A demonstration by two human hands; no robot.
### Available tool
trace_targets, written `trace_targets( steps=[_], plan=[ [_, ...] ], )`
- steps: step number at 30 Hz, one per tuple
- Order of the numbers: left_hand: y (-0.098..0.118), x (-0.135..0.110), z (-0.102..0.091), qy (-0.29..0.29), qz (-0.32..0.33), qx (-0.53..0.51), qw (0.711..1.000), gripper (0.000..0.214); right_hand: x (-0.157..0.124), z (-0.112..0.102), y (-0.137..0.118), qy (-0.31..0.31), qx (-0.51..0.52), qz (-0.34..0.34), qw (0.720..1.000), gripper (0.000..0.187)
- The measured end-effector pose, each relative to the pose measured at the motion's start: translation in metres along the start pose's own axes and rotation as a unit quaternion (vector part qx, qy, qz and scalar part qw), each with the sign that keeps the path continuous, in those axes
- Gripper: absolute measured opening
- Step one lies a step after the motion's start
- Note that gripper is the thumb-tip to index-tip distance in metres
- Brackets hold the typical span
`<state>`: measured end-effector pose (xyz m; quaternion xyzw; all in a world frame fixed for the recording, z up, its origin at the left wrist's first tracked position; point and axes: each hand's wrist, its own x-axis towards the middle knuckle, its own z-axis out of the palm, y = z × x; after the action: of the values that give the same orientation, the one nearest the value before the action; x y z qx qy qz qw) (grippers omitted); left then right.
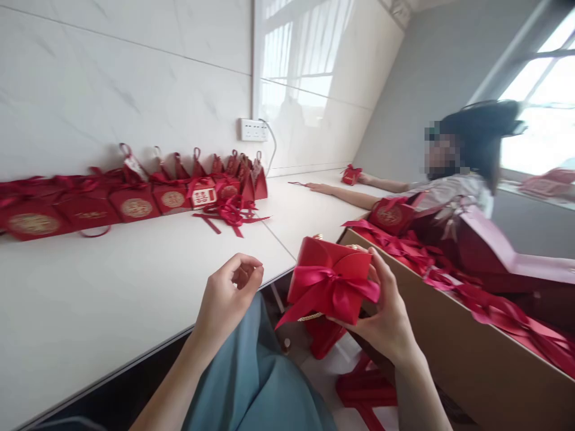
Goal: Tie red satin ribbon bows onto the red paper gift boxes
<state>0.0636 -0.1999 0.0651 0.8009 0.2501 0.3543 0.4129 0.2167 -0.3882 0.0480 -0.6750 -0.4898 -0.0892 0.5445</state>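
A red gift box point(335, 254) with a crimson ribbon bow point(332, 284) on its front is in my right hand point(389, 311), whose fingers and thumb grip its right side. Gold beading shows along the box's top and lower edge. To the left, my left hand point(236, 278) is apart from the box, over the table's front edge, its fingers curled in with thumb close to the index finger. No object shows between those fingers.
Red gift boxes point(137, 203) line the white table point(112, 293) along the wall, with a ribbon pile point(231, 212) beside them. At right stands a cardboard box point(449, 335) filled with ribboned boxes. Beyond it, a person point(462, 173) reaches across the table near a small red box point(351, 175).
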Motion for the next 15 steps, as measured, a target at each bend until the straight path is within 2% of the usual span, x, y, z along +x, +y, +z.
trace_targets(
  steps=[3,6,8,9,12,15],
  plan=[
    [-0.019,0.025,0.026,-0.089,0.019,0.067,0.994,0.025,-0.011,-0.030,0.017,0.111,0.007,0.096,0.989,0.100],
    [-0.050,0.044,0.054,-0.085,0.099,0.189,0.973,0.035,-0.025,-0.042,0.036,0.165,0.139,0.141,0.966,0.072],
    [-0.074,0.053,0.068,-0.074,0.144,0.239,0.957,0.044,-0.031,-0.042,0.045,0.158,0.239,0.169,0.943,0.057],
    [-0.086,0.056,0.072,-0.077,0.156,0.254,0.951,0.047,-0.032,-0.040,0.047,0.152,0.277,0.187,0.930,0.056],
    [-0.110,0.058,0.079,-0.104,0.167,0.288,0.937,0.054,-0.030,-0.032,0.043,0.106,0.338,0.225,0.908,0.065],
    [-0.116,0.056,0.077,-0.129,0.192,0.305,0.924,0.053,-0.022,-0.025,0.032,0.054,0.361,0.228,0.903,0.074]
  ],
)
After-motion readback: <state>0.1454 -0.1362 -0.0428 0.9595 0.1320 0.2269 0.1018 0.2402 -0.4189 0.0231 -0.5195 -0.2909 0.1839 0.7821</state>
